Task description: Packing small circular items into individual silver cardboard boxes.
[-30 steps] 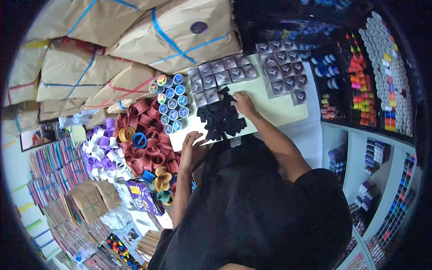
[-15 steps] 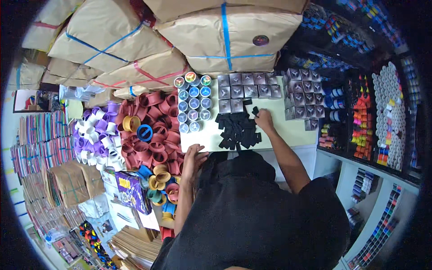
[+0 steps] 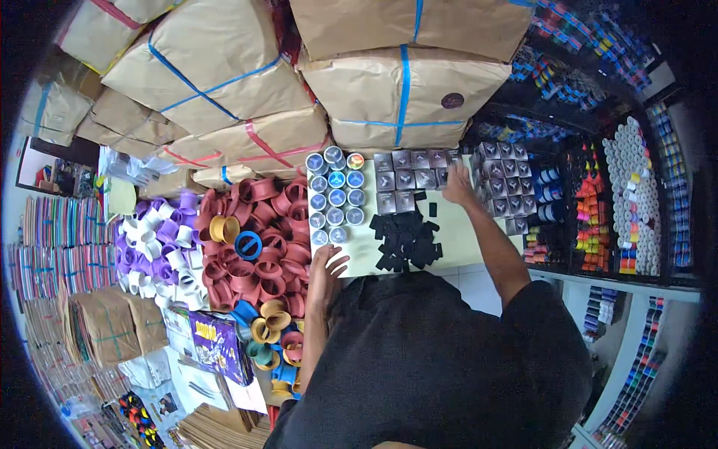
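Note:
My right hand (image 3: 458, 185) reaches over the right end of the rows of small dark boxes (image 3: 404, 180), its fingers stretched out and slightly blurred. The box beneath those fingers is partly hidden. Just left of and nearer than this hand, a single black flat piece (image 3: 433, 209) lies apart from a loose pile of similar black pieces (image 3: 407, 241). At the table's front left corner rests my left hand (image 3: 327, 269), fingers spread, holding nothing. Beyond it stand rows of round tins (image 3: 336, 197) with blue, white and red tops.
More dark boxes are stacked (image 3: 505, 176) on the right of the pale table (image 3: 467, 243). Large brown wrapped bundles (image 3: 419, 93) rise behind it. Dark red plastic rings (image 3: 258, 217) pile up at left, and spools (image 3: 630, 194) fill the right-hand shelves.
My right hand has moved away from me, from beside the black pile to the boxes. The black piece it held now lies on the table. My left hand stays near the corner.

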`<state>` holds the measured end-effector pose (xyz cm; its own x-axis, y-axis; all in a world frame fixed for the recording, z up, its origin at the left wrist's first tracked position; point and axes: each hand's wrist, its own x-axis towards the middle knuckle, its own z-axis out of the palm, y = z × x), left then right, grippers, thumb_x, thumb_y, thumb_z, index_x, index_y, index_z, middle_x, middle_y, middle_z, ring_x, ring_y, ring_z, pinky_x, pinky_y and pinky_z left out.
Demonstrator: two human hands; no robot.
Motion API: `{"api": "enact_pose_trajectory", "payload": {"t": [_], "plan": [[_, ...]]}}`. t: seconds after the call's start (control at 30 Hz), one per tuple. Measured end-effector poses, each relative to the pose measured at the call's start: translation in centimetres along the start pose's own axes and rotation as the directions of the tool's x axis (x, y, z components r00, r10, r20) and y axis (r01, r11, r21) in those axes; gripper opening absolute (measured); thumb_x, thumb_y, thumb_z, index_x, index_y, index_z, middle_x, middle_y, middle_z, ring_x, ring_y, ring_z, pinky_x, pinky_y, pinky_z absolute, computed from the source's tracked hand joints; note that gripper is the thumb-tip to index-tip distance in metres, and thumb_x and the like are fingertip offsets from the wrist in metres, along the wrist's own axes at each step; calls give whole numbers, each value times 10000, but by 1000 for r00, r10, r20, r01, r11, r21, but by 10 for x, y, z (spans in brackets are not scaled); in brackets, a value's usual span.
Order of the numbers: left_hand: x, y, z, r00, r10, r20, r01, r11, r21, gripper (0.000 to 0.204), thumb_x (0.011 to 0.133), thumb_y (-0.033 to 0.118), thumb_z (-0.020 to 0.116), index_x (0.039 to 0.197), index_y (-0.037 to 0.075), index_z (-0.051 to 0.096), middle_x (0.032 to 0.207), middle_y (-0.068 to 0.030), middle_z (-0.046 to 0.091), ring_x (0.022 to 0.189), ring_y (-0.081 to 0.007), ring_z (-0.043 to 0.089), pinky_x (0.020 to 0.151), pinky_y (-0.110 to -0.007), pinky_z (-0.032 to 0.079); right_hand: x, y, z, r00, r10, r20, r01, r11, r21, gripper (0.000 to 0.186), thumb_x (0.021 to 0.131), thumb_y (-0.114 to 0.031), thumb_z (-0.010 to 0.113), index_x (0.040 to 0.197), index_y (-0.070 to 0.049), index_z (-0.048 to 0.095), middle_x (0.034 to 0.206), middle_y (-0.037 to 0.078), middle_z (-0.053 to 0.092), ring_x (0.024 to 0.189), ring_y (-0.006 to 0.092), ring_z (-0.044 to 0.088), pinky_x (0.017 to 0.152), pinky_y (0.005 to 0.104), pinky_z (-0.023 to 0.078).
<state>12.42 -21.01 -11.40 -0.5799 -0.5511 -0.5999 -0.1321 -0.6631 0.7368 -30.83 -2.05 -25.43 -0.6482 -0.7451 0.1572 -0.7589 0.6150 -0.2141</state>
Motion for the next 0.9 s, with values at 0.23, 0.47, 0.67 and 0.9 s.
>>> {"api": "enact_pose_trajectory", "payload": {"t": [0.23,0.47,0.67,0.9], "plan": [[10,12,-3,999,40,17,-40,999,-21,624,987,485,562,1374,18,419,1365,-170,542,1161,-321,625,966,-426,501,0,27,9,986,42,162,-2,970,-242,519,737,-76,722,1207,-47,504,1316,170,480,1323,387,409,998,587,412],[23,19,7,985,148,89,-164,965,203,309,998,248,619,1217,54,520,1180,-97,613,1061,-244,655,899,-357,514,-6,-11,-62,976,115,184,-142,980,138,764,692,-269,854,1310,14,504,1386,230,494,1314,413,454,1070,496,410],[7,57,63,672,570,472,-688,247,682,868,652,295,943,1331,35,470,1358,-182,485,1240,-373,495,1000,-449,461,-40,-151,-133,870,249,425,-492,489,720,583,717,-462,892,915,-45,537,877,55,583,761,172,553,693,355,493],[8,94,97,529,569,629,-827,178,534,797,586,222,942,1256,45,547,1274,-182,560,1168,-374,570,1000,-413,484,-91,-258,-174,962,229,148,-215,302,929,311,1070,-268,509,916,3,504,1038,60,506,718,134,586,711,301,559]]}}
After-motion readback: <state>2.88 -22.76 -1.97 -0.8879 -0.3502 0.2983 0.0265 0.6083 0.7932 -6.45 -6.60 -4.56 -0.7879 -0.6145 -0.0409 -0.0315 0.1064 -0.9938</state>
